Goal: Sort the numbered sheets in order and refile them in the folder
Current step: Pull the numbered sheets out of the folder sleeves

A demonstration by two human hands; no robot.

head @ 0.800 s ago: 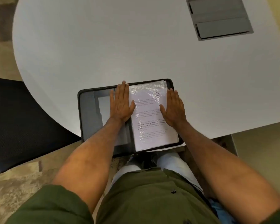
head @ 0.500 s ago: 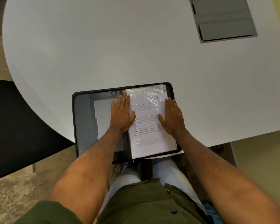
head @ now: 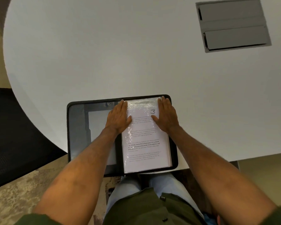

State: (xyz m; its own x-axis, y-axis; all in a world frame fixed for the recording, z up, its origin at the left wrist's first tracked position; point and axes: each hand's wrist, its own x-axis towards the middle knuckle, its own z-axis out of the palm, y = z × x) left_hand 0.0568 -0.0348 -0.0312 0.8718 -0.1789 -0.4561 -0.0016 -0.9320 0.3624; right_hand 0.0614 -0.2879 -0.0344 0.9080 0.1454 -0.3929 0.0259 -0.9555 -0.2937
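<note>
An open black zip folder [head: 76, 127] lies at the near edge of the white table [head: 104, 54], partly overhanging it. On its right half sits a stack of printed sheets in clear plastic sleeves [head: 144, 143]; the top sheet bears a handwritten 3 at its upper right. My left hand [head: 118, 117] lies flat with straight fingers along the stack's left edge, over the folder's spine. Flat on the stack's right edge rests my right hand [head: 166, 117], its thumb on the page below the 3. The folder's left half shows grey pockets.
A grey cable hatch [head: 232, 25] is set into the table at the far right. A black chair [head: 15, 135] stands to the left of the table. My legs are under the folder's near edge. Patterned carpet shows below.
Both hands have slid away from me along the stack's sides, toward the top of the page. The 3 is now fully uncovered. The view shifted slightly.
</note>
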